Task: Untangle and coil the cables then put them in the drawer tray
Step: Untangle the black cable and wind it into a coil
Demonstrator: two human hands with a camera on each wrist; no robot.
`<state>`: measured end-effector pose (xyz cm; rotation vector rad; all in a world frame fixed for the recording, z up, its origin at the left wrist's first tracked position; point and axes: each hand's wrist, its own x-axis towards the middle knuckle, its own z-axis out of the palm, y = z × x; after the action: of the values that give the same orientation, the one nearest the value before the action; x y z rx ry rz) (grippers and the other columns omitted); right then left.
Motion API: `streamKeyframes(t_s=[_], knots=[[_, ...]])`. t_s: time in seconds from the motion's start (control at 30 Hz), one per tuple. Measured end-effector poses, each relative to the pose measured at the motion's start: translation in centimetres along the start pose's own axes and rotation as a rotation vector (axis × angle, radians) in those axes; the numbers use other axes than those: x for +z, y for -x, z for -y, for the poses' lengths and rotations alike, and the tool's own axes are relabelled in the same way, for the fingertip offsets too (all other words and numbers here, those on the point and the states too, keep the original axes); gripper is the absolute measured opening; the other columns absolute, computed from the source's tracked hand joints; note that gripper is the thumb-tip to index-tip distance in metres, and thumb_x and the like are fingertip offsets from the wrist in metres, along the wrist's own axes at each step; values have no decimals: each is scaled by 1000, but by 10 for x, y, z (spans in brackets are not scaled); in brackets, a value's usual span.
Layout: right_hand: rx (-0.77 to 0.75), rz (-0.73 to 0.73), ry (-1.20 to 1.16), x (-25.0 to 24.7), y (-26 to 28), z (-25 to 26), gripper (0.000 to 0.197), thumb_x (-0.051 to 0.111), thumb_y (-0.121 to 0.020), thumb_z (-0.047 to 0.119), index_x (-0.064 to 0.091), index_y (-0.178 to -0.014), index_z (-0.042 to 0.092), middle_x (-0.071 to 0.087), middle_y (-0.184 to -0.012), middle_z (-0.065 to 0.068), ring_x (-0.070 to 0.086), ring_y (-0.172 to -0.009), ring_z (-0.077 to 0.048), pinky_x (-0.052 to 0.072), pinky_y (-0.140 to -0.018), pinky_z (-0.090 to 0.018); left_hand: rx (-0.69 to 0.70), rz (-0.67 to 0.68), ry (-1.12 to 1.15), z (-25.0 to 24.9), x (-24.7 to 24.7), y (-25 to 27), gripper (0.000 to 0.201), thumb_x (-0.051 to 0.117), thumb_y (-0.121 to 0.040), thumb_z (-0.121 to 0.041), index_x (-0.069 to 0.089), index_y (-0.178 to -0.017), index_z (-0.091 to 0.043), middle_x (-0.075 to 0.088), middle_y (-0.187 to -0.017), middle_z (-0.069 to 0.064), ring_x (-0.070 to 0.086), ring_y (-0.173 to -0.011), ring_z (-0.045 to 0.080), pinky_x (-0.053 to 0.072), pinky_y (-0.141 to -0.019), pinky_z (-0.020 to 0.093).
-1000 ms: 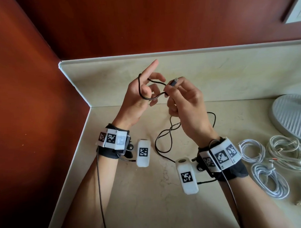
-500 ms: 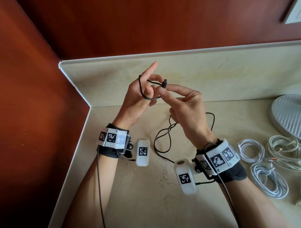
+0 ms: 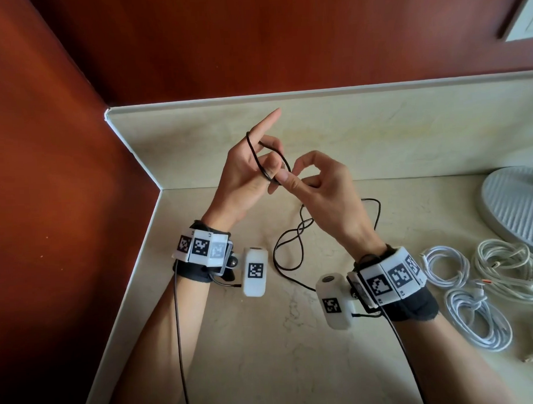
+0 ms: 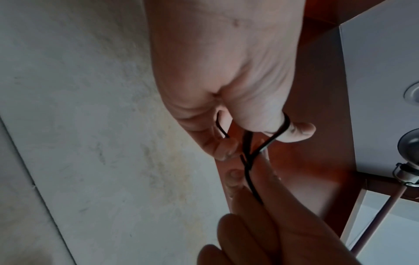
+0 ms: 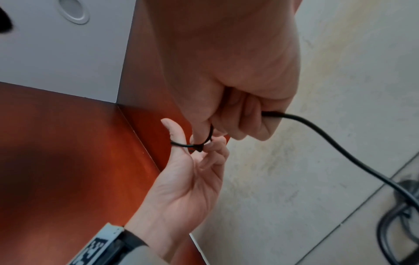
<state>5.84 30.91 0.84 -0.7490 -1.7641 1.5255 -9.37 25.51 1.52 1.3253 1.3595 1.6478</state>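
Note:
A thin black cable (image 3: pixel 255 158) is looped round the fingers of my left hand (image 3: pixel 252 169), which is raised over the marble counter (image 3: pixel 249 362) with its index finger pointing up. The other fingers and thumb curl on the loop (image 4: pixel 248 172). My right hand (image 3: pixel 316 182) meets it from the right. Its thumb and forefinger pinch the cable at the loop, and the cable (image 5: pixel 335 145) runs out of its curled fingers. A small dark plug end (image 5: pixel 199 148) sits at the left fingertips. The slack (image 3: pixel 275 256) lies in loose loops on the counter. No drawer tray is in view.
Several coiled white cables (image 3: pixel 445 266) (image 3: pixel 478 321) (image 3: pixel 509 272) lie on the counter at the right. A ribbed pale round object (image 3: pixel 522 208) stands behind them. Red-brown wooden walls (image 3: pixel 63 209) close the left and back, above a marble upstand (image 3: pixel 377 128).
My right hand has carried the plug end left and down to the left fingers. The plug no longer shows in the head view. The left hand has held its place.

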Motion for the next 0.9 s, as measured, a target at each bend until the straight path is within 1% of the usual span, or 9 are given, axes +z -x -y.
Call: streamKeyframes(t_s=[0.13,0.2,0.3,0.37,0.43,0.53,0.67,0.8,0.9], knots=[[-2,16,18,3,1,-1,41,76,-94,35,51,-87,3,39,-41,10,15,-47,-15,13,-44,-25,23,-48,37,1,5,0,110,63,-71,-75,39,-158,-12,49,-85,11,44,-56,11,35,-44,22],[-33,22,10,6,1,-3,40,76,-95,33,50,-85,4,38,-47,4,19,-49,-16,17,-45,-25,22,-92,31,2,7,-1,104,65,-77,-74,41,-157,-12,44,-80,13,42,-55,7,34,-44,19],[-113,53,66,10,-1,-5,29,70,-100,26,54,-87,6,61,-65,-6,49,-54,-15,40,-54,-28,25,-178,2,3,6,-2,89,69,-86,-60,43,-155,-10,46,-77,6,44,-52,7,37,-43,20],[-112,100,53,11,-2,-4,19,65,-103,17,54,-95,4,73,-81,-6,59,-60,-12,45,-57,-22,53,-205,20,1,7,-2,98,68,-81,-68,44,-154,-8,50,-77,-3,47,-50,9,38,-40,24],[-51,127,-5,10,-2,-2,11,62,-102,6,51,-102,6,75,-81,-7,49,-55,-16,37,-50,-22,61,-237,43,2,8,-1,99,66,-79,-68,44,-154,-7,52,-76,-5,49,-52,10,39,-43,26],[47,102,23,10,1,-1,21,62,-90,-4,52,-104,9,73,-80,-13,48,-53,-14,33,-45,-19,114,-314,40,2,9,-1,93,62,-84,-70,47,-152,-8,52,-81,5,48,-54,12,42,-51,28],[60,188,-62,14,6,2,17,60,-87,2,55,-103,8,74,-80,-12,39,-48,-10,31,-48,-21,235,-320,6,-5,5,-2,85,57,-89,-63,48,-150,-5,53,-94,15,48,-51,13,43,-48,27],[9,168,-101,17,2,6,10,62,-97,19,61,-100,10,75,-80,-9,43,-51,-11,35,-52,-21,239,-287,-12,-9,7,1,91,58,-87,-67,46,-151,-4,56,-97,11,49,-51,11,42,-49,24],[-11,122,-75,19,3,4,5,60,-100,10,62,-96,8,70,-72,-7,40,-49,-11,33,-50,-21,237,-248,-6,-9,8,1,95,59,-85,-69,44,-152,-4,58,-99,7,48,-51,11,43,-50,23]])
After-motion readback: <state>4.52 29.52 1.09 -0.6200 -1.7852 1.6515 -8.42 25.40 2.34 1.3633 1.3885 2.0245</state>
